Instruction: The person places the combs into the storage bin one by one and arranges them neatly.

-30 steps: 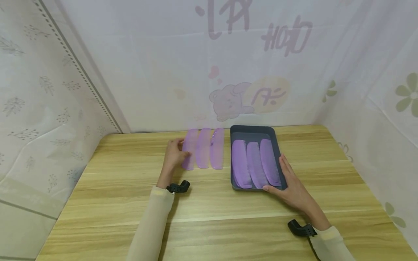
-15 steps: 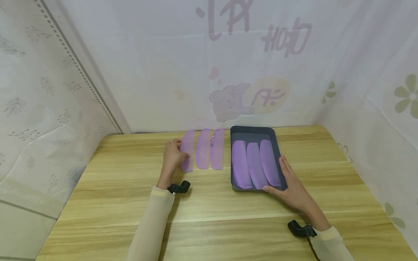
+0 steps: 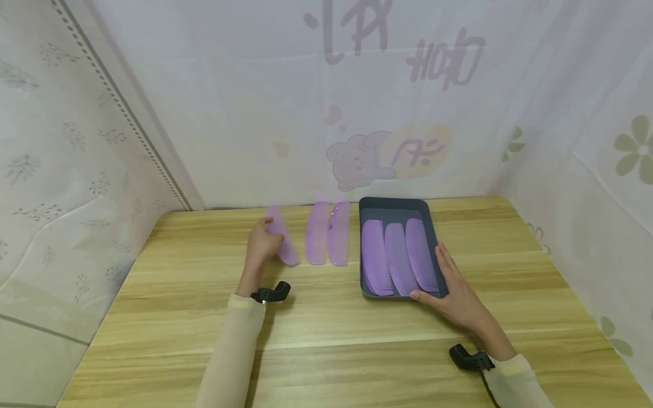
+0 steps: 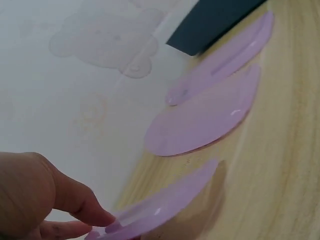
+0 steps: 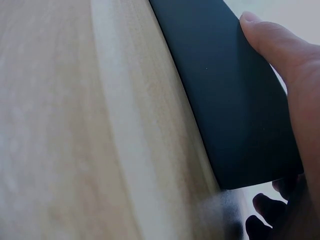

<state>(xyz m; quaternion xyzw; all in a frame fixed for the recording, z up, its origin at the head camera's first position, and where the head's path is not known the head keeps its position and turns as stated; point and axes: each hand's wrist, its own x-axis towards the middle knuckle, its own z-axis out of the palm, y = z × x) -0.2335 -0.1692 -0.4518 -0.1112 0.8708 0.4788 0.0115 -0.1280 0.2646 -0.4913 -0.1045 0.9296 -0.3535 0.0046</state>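
Note:
In the head view, my left hand [image 3: 261, 245] pinches a translucent lilac comb [image 3: 288, 250] by its left edge, between thumb and fingers. This comb slants; in the left wrist view the pinched comb [image 4: 172, 200] is tilted, with a shadow on the wood beneath it. Two more lilac combs, a middle comb [image 3: 317, 233] and a right comb [image 3: 339, 234], lie side by side on the table. A dark grey tray [image 3: 393, 203] holds purple combs [image 3: 376, 258] in its nearer part. My right hand [image 3: 458, 297] rests around the tray's near right corner, thumb at the front rim, fingers straight along the side.
The wooden table [image 3: 347, 362] meets a printed cloth backdrop [image 3: 255, 113] behind the combs and tray. More cloth hangs at both sides. A black wrist mount [image 3: 272, 293] sits on the left wrist and another mount [image 3: 471, 358] on the right.
The left hand has moved left with the leftmost comb, away from the other two, and the comb has turned from nearly straight to slanted. Right hand and tray stay put.

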